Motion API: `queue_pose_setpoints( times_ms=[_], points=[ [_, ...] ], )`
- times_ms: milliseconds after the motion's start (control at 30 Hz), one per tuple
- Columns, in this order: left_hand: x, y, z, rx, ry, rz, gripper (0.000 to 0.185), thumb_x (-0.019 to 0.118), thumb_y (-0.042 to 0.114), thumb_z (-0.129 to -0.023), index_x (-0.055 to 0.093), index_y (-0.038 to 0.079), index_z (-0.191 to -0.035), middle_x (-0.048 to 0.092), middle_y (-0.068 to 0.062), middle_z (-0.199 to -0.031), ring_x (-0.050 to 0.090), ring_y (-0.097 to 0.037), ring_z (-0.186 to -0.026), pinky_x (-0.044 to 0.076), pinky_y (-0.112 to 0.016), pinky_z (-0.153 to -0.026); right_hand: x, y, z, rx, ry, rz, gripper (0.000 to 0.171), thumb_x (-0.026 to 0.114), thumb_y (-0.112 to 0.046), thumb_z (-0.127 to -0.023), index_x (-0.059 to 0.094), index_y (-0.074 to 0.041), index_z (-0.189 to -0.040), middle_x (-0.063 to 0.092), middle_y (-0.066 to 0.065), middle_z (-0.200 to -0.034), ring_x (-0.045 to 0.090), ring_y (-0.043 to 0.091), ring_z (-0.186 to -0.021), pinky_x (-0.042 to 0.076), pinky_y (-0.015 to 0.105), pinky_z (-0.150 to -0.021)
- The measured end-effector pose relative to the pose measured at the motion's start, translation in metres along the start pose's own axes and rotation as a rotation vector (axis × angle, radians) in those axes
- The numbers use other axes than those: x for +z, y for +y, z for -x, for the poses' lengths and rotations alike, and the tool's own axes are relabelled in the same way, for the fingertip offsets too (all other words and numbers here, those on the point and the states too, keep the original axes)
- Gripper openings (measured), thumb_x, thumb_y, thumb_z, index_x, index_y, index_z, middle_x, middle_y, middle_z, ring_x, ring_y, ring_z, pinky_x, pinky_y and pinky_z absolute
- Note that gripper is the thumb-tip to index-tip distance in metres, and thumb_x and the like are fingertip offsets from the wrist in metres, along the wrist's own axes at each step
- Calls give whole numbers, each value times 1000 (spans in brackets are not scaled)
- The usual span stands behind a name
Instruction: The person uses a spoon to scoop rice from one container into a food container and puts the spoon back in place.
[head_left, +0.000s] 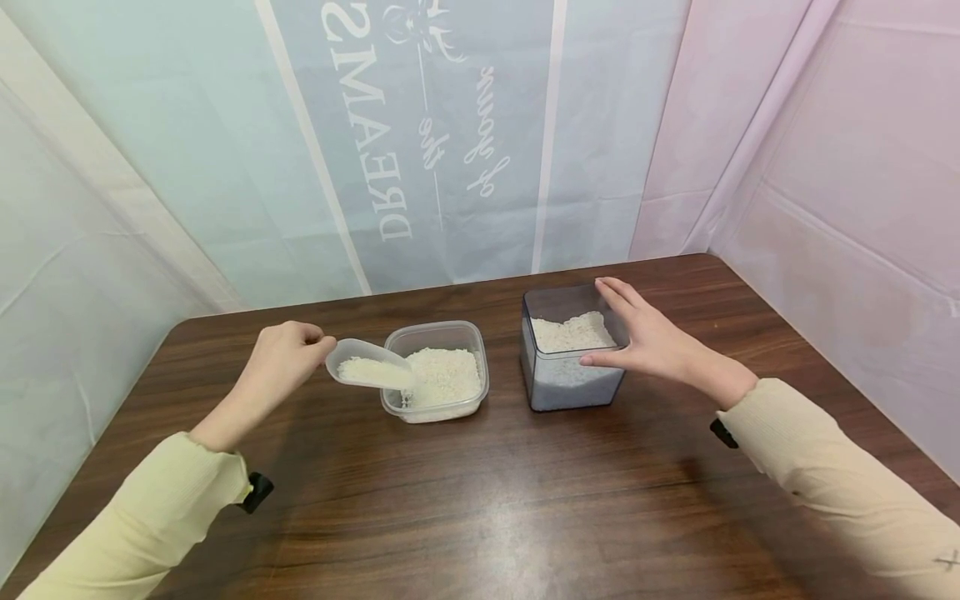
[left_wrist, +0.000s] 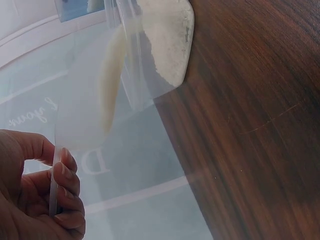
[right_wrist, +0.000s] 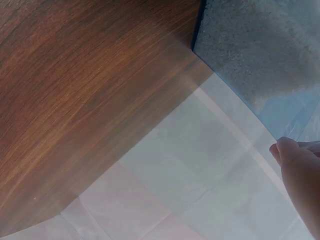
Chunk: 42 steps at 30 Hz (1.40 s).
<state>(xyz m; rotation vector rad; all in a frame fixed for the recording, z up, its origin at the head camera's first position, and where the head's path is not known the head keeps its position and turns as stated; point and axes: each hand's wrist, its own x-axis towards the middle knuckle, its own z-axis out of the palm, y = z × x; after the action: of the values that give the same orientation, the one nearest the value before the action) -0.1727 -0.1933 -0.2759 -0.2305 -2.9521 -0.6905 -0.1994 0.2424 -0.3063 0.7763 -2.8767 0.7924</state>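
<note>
My left hand (head_left: pixel 283 354) pinches the handle of a translucent plastic scoop (head_left: pixel 352 348). In the left wrist view, the fingers curl round that handle. White rice lies in the scoop, whose tilted front end is over a clear plastic tub (head_left: pixel 485 385), and grains show below its lip. A heap of rice (head_left: pixel 446 375) is in the tub. On the right, my right hand (head_left: pixel 651 337) grips the rim of a square, smoky-blue transparent container (head_left: pixel 573 393), thumb at the near side and fingers at the far side. That container also holds rice (right_wrist: pixel 255 55).
The things stand on a dark wood-grain table (head_left: pixel 465 500). Behind it hangs a pale cloth (head_left: pixel 480 233) with mirrored lettering, and light sheeting (head_left: pixel 847 217) borders the right side. The tub and the square container stand apart, side by side.
</note>
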Motion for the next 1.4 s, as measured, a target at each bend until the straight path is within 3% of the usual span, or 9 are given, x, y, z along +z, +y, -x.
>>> queue_pose_setpoints(
  times_ms=[533, 1033, 1400],
  points=[
    [-2, 11, 0, 102, 83, -81, 33, 41, 10, -80, 29, 15, -50, 24, 4, -45, 22, -11, -43, 23, -26, -45, 0, 0, 0, 2, -1, 4, 102, 72, -46, -73, 15, -1, -144, 16, 14, -147, 25, 34, -130, 26, 52, -99],
    [-8, 18, -2, 117, 88, -96, 33, 41, 9, -80, 29, 15, -50, 24, 4, -44, 22, -11, -43, 23, -27, -45, -1, 0, 0, 3, -6, -3, 102, 72, -45, -73, 15, -1, -144, 17, 15, -147, 24, 34, -131, 26, 52, -100],
    [-18, 32, -5, 111, 112, -70, 31, 39, 10, -80, 28, 15, -51, 24, 4, -46, 22, -11, -44, 23, -26, -45, -1, -1, 0, 9, -8, -2, 102, 72, -46, -73, 14, -1, -144, 16, 15, -147, 24, 34, -131, 26, 52, -100]
  ],
)
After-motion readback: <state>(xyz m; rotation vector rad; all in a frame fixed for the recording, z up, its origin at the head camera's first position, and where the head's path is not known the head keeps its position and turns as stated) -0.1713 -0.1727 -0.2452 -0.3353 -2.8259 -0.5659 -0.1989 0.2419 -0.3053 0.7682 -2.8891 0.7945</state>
